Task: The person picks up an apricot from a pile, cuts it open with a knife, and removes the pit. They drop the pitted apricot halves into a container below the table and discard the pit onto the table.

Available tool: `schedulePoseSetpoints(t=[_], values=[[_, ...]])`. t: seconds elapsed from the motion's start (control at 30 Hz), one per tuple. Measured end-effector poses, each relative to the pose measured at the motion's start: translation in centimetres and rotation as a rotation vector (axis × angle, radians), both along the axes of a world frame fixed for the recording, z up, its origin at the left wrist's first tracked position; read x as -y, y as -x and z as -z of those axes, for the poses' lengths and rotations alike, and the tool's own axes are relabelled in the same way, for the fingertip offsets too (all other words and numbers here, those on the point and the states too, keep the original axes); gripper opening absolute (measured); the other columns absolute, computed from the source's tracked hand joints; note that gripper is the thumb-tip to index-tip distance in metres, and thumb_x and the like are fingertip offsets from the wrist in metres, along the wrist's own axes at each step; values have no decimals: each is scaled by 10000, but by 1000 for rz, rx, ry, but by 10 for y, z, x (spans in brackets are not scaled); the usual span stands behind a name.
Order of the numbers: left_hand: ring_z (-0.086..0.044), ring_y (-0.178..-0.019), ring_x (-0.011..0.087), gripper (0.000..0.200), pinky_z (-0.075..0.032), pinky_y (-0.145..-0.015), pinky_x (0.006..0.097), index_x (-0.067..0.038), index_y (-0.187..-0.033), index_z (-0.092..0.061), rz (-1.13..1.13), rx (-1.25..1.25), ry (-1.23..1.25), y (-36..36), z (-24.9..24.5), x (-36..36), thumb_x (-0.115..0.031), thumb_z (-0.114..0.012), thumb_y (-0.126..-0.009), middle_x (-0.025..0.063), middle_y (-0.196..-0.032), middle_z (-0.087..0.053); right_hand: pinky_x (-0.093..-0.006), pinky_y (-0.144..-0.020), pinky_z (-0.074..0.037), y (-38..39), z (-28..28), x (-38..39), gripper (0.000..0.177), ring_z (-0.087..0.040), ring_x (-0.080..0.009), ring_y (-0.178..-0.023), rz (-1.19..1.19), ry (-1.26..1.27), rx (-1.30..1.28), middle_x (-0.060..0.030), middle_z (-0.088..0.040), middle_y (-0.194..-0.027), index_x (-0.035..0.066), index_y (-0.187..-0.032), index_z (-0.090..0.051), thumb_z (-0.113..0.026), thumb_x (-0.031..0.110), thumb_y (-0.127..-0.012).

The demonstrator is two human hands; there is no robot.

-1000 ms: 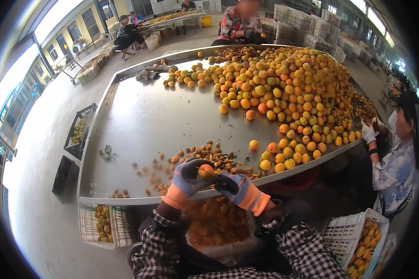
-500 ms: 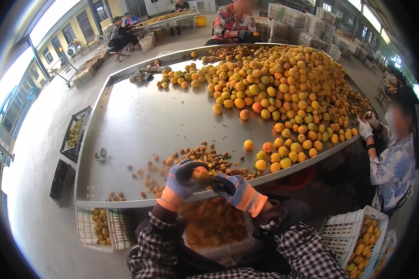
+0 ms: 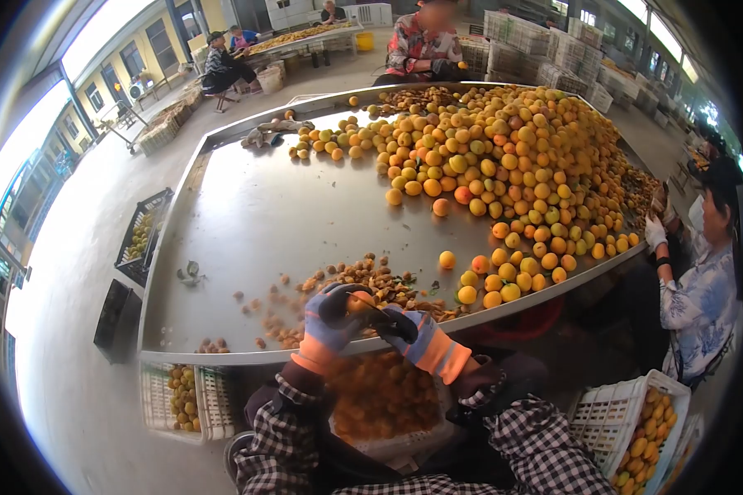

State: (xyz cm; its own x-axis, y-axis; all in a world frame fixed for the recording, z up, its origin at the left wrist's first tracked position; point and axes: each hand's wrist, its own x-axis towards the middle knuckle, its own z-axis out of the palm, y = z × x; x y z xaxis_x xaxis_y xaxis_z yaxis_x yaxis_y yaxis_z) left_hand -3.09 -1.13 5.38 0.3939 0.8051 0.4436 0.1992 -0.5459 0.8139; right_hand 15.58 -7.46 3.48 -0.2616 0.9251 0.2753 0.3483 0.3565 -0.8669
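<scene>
My gloved left hand (image 3: 332, 323) is closed around an orange apricot (image 3: 359, 302) above the near edge of the metal table (image 3: 256, 206). Touching it from the right is my gloved right hand (image 3: 413, 334), its fingers pinched on a thin object at the fruit, too small to make out. Just beyond both hands lies a heap of brown pits and scraps (image 3: 371, 280). A large pile of whole apricots (image 3: 504, 157) covers the far right of the table. Below my hands, between my sleeves, sits a crate of orange fruit pieces (image 3: 388, 396).
White crates with fruit stand at the lower left (image 3: 215, 404) and lower right (image 3: 607, 417). Black crates (image 3: 117, 322) are on the floor at left. A co-worker (image 3: 698, 289) sits at the right edge, another (image 3: 421, 49) at the far side. A grey cloth (image 3: 274, 132) lies far left.
The view has shifted slightly, so the table appears a little lower and further right. My hands stay together at the apricot, with the left hand turned slightly.
</scene>
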Motion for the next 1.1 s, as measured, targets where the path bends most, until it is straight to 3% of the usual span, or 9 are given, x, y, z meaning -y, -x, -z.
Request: schedulePoseSetpoints(t=[0.1, 0.23, 0.57, 0.67, 0.73, 0.8, 0.87, 1.0, 1.1], values=[[-624, -783, 243, 333, -488, -726, 320, -7, -954, -654, -38, 181, 81, 2, 14, 2, -183, -785, -703, 118, -851, -651, -309, -642, -481, 6, 6, -1, 206, -632, -210, -733, -31, 20, -200, -80, -652, -832, 26, -1074, -582, -573, 57, -870], [-598, -727, 122, 356, -472, -642, 244, 9, -1104, -627, -105, 384, 437, 30, -12, 22, -216, -709, -840, 52, -861, -655, -207, -585, -429, 6, 1, -1, 169, -514, -54, -650, -39, 264, -527, 7, -596, -780, 15, -1043, -608, -555, 12, -883], [-592, -772, 115, 311, -486, -662, 249, -29, -1175, -579, -543, 491, 535, 209, -20, 164, -192, -569, -910, 15, -916, -640, -193, -519, -392, 5, 18, -7, 143, -491, -55, -564, -12, 283, -652, 11, -550, -679, 17, -1032, -595, -583, 108, -922], [-550, -706, 97, 181, -452, -607, 267, -38, -1000, -621, -809, 249, 658, 297, 79, 241, -167, -578, -880, -13, -808, -588, -189, -541, -409, 0, 18, -7, 166, -517, -52, -599, -42, 291, -651, -4, -593, -738, 22, -1051, -606, -586, 73, -895], [-623, -853, 164, 239, -491, -748, 299, -14, -998, -650, -813, -620, 442, 305, 83, 298, -162, -625, -813, 79, -914, -661, -192, -565, -425, 1, 27, -11, 185, -531, -54, -630, 22, 219, -618, -10, -613, -776, 25, -1066, -610, -589, 69, -887], [-634, -893, 321, 242, -498, -749, 392, -50, -905, -673, -907, -543, 513, 282, 70, 336, -251, -641, -773, 183, -918, -667, -199, -610, -449, -13, 27, -11, 225, -552, -57, -685, 148, 158, -554, -17, -643, -847, 32, -1088, -618, -607, 62, -866], [-651, -845, 269, 135, -526, -696, 406, -93, -738, -695, -929, -983, 718, 335, 148, 364, -213, -645, -772, 67, -779, -687, -207, -634, -457, -28, 11, -12, 241, -553, -54, -713, 235, 137, -496, -12, -652, -872, 34, -1082, -625, -632, 52, -842], [-641, -821, 300, 164, -507, -644, 415, -127, -870, -675, -707, -582, 619, 426, 246, 341, -250, -578, -823, 74, -813, -679, -295, -657, -489, -112, 58, -68, 309, -609, -189, -696, 668, 86, -175, -70, -668, -832, 19, -989, -619, -746, 163, -746], [-630, -797, 332, 230, -487, -592, 425, -161, -1002, -655, -588, -191, 639, 477, 262, 309, -286, -510, -875, 81, -847, -671, -349, -693, -499, -153, 14, -46, 360, -637, -299, -774, 729, 178, 67, -119, -672, -863, 46, -975, -609, -758, 249, -717]])
